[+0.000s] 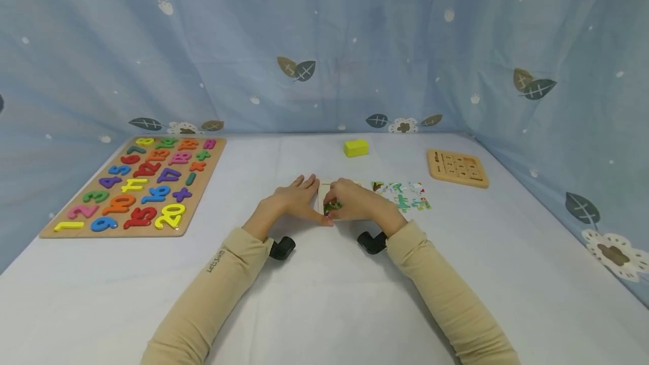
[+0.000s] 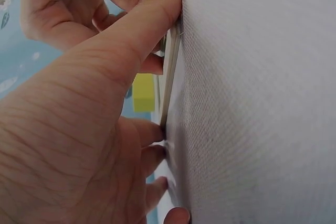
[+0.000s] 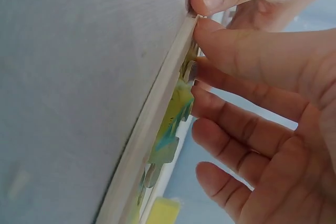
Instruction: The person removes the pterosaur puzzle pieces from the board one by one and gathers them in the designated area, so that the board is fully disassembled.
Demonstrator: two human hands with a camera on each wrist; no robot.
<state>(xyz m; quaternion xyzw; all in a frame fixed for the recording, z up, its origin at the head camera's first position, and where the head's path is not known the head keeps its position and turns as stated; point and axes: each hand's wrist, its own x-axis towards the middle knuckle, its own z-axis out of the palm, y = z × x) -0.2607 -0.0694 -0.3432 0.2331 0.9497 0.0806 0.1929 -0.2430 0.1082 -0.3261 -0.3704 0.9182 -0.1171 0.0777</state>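
A small wooden jigsaw board [image 1: 324, 190] lies flat between the two hands. My left hand [image 1: 294, 199] rests along its left side, fingers straight and spread, the thumb touching the near left corner. Over the board, my right hand [image 1: 350, 199] pinches a small green-and-brown puzzle piece [image 1: 332, 206] near that same corner; the fingers hide part of it. In the right wrist view, colourful puzzle pieces [image 3: 173, 114] stand slightly above the board's near edge [image 3: 152, 108], and the two thumbs almost meet at the corner. More puzzle pieces [image 1: 403, 196] lie spread just right of the board.
A large number board [image 1: 185, 224] with coloured numerals lies at the left. Behind the hands stands a yellow block [image 1: 356, 148]. A wooden number-slide puzzle [image 1: 456, 168] lies at the back right. A blue patterned curtain [image 1: 334, 32] borders the white table [image 1: 314, 308].
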